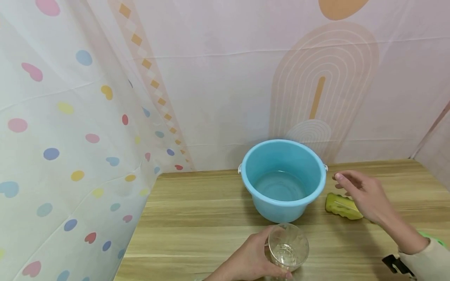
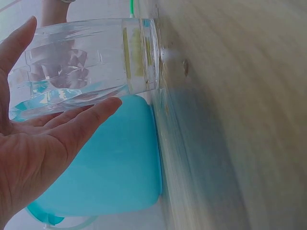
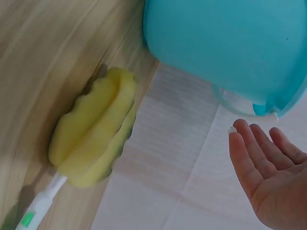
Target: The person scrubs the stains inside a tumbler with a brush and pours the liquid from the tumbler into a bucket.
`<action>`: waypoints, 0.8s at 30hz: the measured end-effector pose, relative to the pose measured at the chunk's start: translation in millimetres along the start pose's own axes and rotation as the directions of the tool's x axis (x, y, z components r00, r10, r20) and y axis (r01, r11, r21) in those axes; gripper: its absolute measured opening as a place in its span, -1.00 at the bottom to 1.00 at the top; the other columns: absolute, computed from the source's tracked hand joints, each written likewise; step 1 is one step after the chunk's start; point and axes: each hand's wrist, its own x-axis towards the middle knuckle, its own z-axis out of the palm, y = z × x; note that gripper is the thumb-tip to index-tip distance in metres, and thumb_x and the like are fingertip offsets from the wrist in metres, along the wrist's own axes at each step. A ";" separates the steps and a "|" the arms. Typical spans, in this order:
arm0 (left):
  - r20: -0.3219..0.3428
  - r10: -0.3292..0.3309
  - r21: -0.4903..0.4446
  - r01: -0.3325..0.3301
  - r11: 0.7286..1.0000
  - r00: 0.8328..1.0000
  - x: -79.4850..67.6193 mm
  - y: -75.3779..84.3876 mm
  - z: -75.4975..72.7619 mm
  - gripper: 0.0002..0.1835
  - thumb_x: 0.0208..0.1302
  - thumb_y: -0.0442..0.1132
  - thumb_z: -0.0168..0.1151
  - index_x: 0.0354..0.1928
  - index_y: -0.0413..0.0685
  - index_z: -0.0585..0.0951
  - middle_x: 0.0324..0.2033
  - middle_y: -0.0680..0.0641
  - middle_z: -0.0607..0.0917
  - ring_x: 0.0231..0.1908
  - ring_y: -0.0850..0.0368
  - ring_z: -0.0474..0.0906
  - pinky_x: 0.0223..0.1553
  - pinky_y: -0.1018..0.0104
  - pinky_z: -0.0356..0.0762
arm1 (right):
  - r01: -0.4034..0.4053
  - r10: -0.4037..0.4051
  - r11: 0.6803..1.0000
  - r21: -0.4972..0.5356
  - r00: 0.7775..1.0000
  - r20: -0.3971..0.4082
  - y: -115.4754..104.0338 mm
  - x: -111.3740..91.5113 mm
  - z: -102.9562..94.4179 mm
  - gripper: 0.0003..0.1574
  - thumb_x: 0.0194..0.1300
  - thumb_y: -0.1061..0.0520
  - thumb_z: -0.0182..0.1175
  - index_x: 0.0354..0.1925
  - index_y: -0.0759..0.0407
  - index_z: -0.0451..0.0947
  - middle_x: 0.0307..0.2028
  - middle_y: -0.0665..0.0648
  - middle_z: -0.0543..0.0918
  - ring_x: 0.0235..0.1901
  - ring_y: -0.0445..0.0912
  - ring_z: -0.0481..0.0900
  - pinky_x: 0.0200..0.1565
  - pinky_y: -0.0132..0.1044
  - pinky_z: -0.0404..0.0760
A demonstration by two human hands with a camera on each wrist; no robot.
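My left hand holds a clear glass from its left side, in front of the bucket. In the left wrist view, the glass stands with its base at the tabletop, fingers and thumb on either side. My right hand hovers with loosely bent fingers to the right of the light blue bucket, holding nothing. Below that hand lies a yellow-green sponge brush. The right wrist view shows its ridged sponge head and white handle. Some water is inside the bucket.
The wood-grain table backs onto a patterned cloth, with a dotted cloth along the left. The bucket stands close to the back cloth. Its handle hangs down on the right side.
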 end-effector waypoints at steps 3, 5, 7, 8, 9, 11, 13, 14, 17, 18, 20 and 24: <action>-0.002 -0.002 -0.005 0.002 1.000 1.000 -0.1 1.1 0.1 -0.13 0.00 -0.19 0.73 0.37 0.11 0.46 0.22 0.20 0.58 0.21 0.31 0.51 0.23 0.35 0.51 | 0.007 -0.006 1.000 0.020 1.000 -0.004 -3.6 1.9 4.3 -0.53 0.65 0.03 0.06 0.14 0.41 0.62 -0.07 0.37 0.76 -0.26 -0.43 0.64 -0.31 -0.39 0.69; -0.003 -0.006 -0.011 0.006 1.000 1.000 0.1 1.4 0.2 -0.12 0.00 -0.20 0.73 0.37 0.11 0.46 0.22 0.20 0.58 0.21 0.30 0.51 0.24 0.34 0.50 | 0.016 -0.016 0.999 0.033 1.000 -0.006 -5.6 2.4 7.3 -0.53 0.66 0.04 0.06 0.13 0.43 0.62 -0.07 0.37 0.76 -0.25 -0.39 0.66 -0.32 -0.38 0.71; -0.001 -0.009 -0.016 0.009 1.000 1.000 -0.3 1.4 0.2 -0.12 0.00 -0.19 0.74 0.37 0.11 0.46 0.21 0.20 0.58 0.21 0.30 0.51 0.24 0.34 0.50 | 0.021 -0.021 0.999 0.042 1.000 -0.003 -6.5 2.5 10.1 -0.54 0.66 0.04 0.06 0.13 0.43 0.63 -0.07 0.36 0.77 -0.24 -0.34 0.69 -0.33 -0.35 0.72; 0.001 -0.013 -0.024 0.014 1.000 1.000 -0.4 1.4 0.2 -0.13 0.00 -0.19 0.73 0.37 0.12 0.46 0.21 0.21 0.58 0.21 0.30 0.51 0.24 0.34 0.50 | 0.020 -0.020 0.999 0.049 1.000 -0.001 -6.9 2.6 11.5 -0.54 0.66 0.05 0.06 0.13 0.42 0.63 -0.08 0.36 0.77 -0.24 -0.32 0.70 -0.33 -0.34 0.72; 0.003 -0.017 -0.032 0.017 0.999 1.000 -0.3 1.4 0.2 -0.13 0.00 -0.19 0.73 0.37 0.14 0.46 0.20 0.22 0.58 0.21 0.30 0.51 0.24 0.34 0.50 | 0.016 -0.017 0.998 0.057 1.000 0.002 -7.1 2.6 12.8 -0.54 0.66 0.05 0.06 0.13 0.42 0.63 -0.09 0.35 0.77 -0.25 -0.30 0.71 -0.33 -0.33 0.73; 0.007 -0.020 -0.042 0.021 0.999 1.000 0.1 0.8 0.4 -0.14 0.01 -0.20 0.73 0.36 0.16 0.46 0.20 0.23 0.58 0.21 0.30 0.52 0.23 0.35 0.50 | 0.004 -0.004 0.997 0.073 1.000 0.008 -6.8 2.9 15.4 -0.55 0.66 0.06 0.06 0.13 0.43 0.64 -0.10 0.34 0.77 -0.26 -0.30 0.71 -0.34 -0.31 0.73; 0.007 -0.019 -0.040 0.019 0.999 1.000 0.3 0.5 0.6 -0.14 0.01 -0.20 0.73 0.36 0.17 0.46 0.19 0.24 0.58 0.21 0.31 0.52 0.23 0.35 0.50 | -0.012 0.012 0.996 0.088 1.000 0.011 -6.8 3.5 18.2 -0.55 0.66 0.07 0.07 0.14 0.44 0.63 -0.10 0.34 0.77 -0.27 -0.31 0.70 -0.34 -0.32 0.73; 0.006 -0.016 -0.037 0.017 0.999 1.000 0.5 0.3 0.6 -0.14 0.01 -0.20 0.73 0.36 0.17 0.46 0.19 0.24 0.58 0.20 0.31 0.52 0.23 0.34 0.51 | -0.021 0.020 0.995 0.095 1.000 0.013 -6.8 4.1 19.4 -0.54 0.66 0.07 0.07 0.14 0.45 0.63 -0.10 0.35 0.77 -0.28 -0.32 0.70 -0.35 -0.32 0.73; 0.000 -0.008 -0.018 0.008 1.000 1.000 0.8 0.2 0.7 -0.13 0.01 -0.18 0.73 0.36 0.17 0.46 0.19 0.24 0.59 0.20 0.31 0.52 0.24 0.33 0.50 | -0.039 0.037 0.994 0.099 0.999 0.021 -7.3 6.3 22.8 -0.52 0.66 0.06 0.07 0.17 0.46 0.62 -0.09 0.33 0.77 -0.28 -0.33 0.69 -0.35 -0.31 0.73; 0.000 -0.009 -0.017 0.009 1.000 1.000 0.9 0.2 0.6 -0.13 0.01 -0.18 0.73 0.37 0.17 0.46 0.19 0.24 0.59 0.20 0.31 0.52 0.24 0.33 0.50 | -0.043 0.040 0.994 0.099 0.999 0.024 -7.6 7.1 23.8 -0.51 0.66 0.05 0.06 0.17 0.47 0.61 -0.09 0.33 0.78 -0.28 -0.34 0.68 -0.35 -0.31 0.73; -0.001 -0.013 -0.015 0.013 1.000 1.000 0.9 0.4 0.2 -0.13 0.01 -0.17 0.73 0.37 0.17 0.46 0.19 0.24 0.59 0.20 0.31 0.52 0.24 0.33 0.50 | -0.051 0.048 0.993 0.102 0.998 0.032 -8.6 8.5 25.5 -0.49 0.66 0.04 0.06 0.18 0.47 0.61 -0.09 0.32 0.78 -0.29 -0.36 0.66 -0.35 -0.29 0.73; -0.002 -0.026 -0.006 0.026 1.000 1.000 0.2 0.7 0.1 -0.13 0.01 -0.15 0.73 0.37 0.18 0.46 0.19 0.25 0.59 0.20 0.32 0.51 0.24 0.31 0.50 | -0.071 0.066 0.991 0.114 0.997 0.048 -10.8 9.8 27.6 -0.44 0.67 0.00 0.02 0.20 0.48 0.59 -0.11 0.29 0.78 -0.29 -0.35 0.65 -0.35 -0.26 0.74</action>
